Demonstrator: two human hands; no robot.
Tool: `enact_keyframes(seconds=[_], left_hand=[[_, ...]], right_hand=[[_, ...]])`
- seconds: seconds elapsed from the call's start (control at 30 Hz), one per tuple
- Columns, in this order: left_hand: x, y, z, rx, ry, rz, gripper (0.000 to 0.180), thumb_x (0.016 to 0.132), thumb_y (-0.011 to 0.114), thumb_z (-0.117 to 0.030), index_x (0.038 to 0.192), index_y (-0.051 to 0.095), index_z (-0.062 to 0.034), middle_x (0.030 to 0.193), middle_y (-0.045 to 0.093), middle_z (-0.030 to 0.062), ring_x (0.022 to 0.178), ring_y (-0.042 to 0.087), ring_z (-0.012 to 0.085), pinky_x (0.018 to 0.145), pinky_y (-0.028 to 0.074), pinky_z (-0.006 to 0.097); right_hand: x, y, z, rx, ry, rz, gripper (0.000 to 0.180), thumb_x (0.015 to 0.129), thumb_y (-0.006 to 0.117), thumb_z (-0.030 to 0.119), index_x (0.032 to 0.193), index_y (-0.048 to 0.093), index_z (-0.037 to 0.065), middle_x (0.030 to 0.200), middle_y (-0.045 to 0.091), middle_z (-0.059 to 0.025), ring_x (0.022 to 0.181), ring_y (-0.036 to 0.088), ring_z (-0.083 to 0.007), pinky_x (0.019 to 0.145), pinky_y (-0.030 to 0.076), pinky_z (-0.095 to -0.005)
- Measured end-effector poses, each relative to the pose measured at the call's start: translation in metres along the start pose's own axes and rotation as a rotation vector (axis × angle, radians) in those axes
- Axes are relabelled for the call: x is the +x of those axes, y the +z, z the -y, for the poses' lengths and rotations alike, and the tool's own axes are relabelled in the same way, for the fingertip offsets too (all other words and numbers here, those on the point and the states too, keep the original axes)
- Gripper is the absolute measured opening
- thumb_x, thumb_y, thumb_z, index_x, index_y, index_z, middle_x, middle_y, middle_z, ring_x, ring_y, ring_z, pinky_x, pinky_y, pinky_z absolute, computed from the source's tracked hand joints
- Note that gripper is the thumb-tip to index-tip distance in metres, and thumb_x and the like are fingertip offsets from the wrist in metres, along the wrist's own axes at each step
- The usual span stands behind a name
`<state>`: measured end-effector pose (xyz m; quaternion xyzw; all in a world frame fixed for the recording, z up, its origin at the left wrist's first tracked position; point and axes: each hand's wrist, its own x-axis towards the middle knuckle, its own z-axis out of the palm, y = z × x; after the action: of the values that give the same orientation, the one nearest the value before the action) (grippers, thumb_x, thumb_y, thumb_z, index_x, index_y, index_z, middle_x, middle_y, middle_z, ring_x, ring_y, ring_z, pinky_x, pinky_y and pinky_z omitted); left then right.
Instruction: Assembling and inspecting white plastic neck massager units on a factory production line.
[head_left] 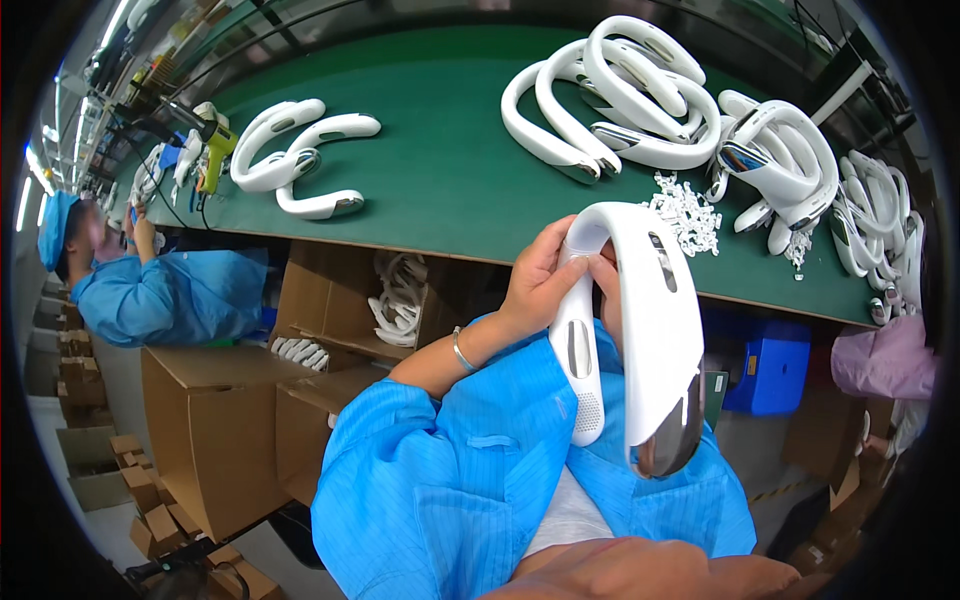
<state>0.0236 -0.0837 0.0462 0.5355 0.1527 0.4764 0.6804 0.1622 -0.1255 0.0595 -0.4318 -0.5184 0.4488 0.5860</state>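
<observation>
A glossy white U-shaped neckband (652,320) is held up in the air, at three o'clock from the middle of the view, its bend at twelve and its two ends hanging toward five and seven. The five-o'clock arm is broad, with a dark inset and a dark shiny tip; the other carries a silvery oval and ends in small holes.

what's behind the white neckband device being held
Behind the white neckband device are a blue smock and the right hand, partly visible through the loop; the rest of that hand is covered.
</observation>
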Motion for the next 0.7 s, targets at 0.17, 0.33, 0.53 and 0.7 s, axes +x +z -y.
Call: enact_keyframes(seconds=[0.17, 0.33, 0.53, 0.7], left_hand=[[0.012, 0.002, 0.013, -0.157, -0.051, -0.097, 0.043, 0.091, 0.047, 0.001, 0.132, 0.036, 0.004, 0.124, 0.051, 0.0126, 0.114, 0.051, 0.0169, 0.096, 0.041, 0.03], [0.078, 0.009, -0.026, 0.3, 0.19, -0.191, 0.036, 0.092, 0.045, -0.003, 0.126, 0.038, 0.0033, 0.115, 0.054, 0.013, 0.102, 0.056, 0.016, 0.09, 0.046, 0.03], [0.236, 0.002, -0.022, 0.331, 0.051, -0.139, 0.037, 0.084, 0.049, 0.0, 0.121, 0.042, 0.0042, 0.102, 0.056, 0.0163, 0.074, 0.064, 0.0216, 0.058, 0.056, 0.031], [0.324, -0.003, 0.038, 0.962, 0.065, -0.213, 0.028, 0.079, 0.055, -0.007, 0.106, 0.055, 0.0018, 0.095, 0.063, 0.0226, 0.085, 0.064, 0.0353, 0.079, 0.049, 0.043]], right_hand=[[-0.002, -0.009, -0.054, 0.277, 0.107, -0.103, 0.027, 0.084, 0.063, 0.014, 0.105, 0.055, -0.002, 0.088, 0.063, -0.008, 0.073, 0.062, -0.0103, 0.059, 0.052, -0.0236], [-0.001, -0.03, 0.022, -0.575, -0.341, -0.162, 0.063, 0.079, 0.068, 0.011, 0.133, 0.039, -0.004, 0.135, 0.046, -0.0201, 0.116, 0.052, -0.025, 0.096, 0.043, -0.0348], [0.05, -0.047, 0.029, -0.416, -0.623, -0.414, 0.074, 0.071, 0.066, -0.01, 0.137, 0.031, -0.005, 0.13, 0.048, -0.0233, 0.089, 0.063, -0.0194, 0.081, 0.05, -0.0298], [0.095, -0.096, 0.008, -0.267, -0.508, -0.589, 0.062, 0.077, 0.065, -0.008, 0.133, 0.039, -0.003, 0.103, 0.061, -0.0128, 0.075, 0.061, -0.0098, 0.067, 0.051, -0.0216]])
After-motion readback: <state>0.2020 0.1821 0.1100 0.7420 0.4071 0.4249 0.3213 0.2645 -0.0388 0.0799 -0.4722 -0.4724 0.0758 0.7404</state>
